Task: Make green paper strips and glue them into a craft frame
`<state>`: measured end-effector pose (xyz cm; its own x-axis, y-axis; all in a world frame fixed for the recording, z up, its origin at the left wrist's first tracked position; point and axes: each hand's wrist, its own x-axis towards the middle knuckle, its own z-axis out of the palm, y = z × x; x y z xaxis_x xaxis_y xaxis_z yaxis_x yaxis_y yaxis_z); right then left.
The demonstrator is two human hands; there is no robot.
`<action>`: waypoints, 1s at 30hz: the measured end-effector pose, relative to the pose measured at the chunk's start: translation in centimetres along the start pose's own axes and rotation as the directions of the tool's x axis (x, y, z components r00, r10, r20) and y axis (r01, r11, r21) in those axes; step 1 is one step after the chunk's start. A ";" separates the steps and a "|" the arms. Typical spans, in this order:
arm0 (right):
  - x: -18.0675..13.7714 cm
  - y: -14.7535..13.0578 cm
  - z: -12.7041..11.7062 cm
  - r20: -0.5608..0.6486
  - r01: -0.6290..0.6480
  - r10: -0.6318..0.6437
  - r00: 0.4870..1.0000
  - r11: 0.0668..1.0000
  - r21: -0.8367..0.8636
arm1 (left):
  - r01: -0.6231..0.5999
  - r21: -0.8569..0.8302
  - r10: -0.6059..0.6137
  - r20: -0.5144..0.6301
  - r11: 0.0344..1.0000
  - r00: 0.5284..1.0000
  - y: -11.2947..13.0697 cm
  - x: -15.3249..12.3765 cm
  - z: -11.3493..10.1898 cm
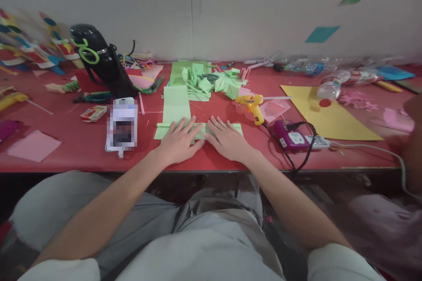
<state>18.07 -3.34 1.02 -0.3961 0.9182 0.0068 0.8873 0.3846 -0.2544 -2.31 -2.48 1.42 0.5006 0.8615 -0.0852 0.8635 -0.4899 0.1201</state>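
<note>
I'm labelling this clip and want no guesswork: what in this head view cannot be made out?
Head view, folded light-green paper strip: middle hidden under the left hand and right hand.
Head view, white rectangular device: face pixelated.
Head view, colourful paper crafts: blurred, cut off by the left edge.
Head view, another person: blurred, mostly cut off by the right edge.
</note>
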 end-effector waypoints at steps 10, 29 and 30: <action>-0.3 0.4 0.3 -0.029 0.022 -0.023 0.999 0.999 -0.029 | 0.152 0.030 -0.153 0.019 0.988 0.988 -2.2 -1.4 -0.6; 1.0 -3.4 -0.4 0.037 0.018 -0.018 0.999 1.000 -0.007 | 0.054 0.050 -0.052 -0.051 0.997 0.997 -2.3 -1.4 -0.2; 0.9 -3.1 -0.3 0.029 0.025 -0.025 0.999 1.000 -0.002 | 0.055 0.040 -0.053 -0.040 0.998 0.998 -2.4 -1.4 -0.2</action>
<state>15.04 -3.64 2.14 -0.4249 0.9051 -0.0153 0.8775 0.4076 -0.2525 -5.08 -2.46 1.41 0.4512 0.8909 -0.0521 0.8913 -0.4470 0.0758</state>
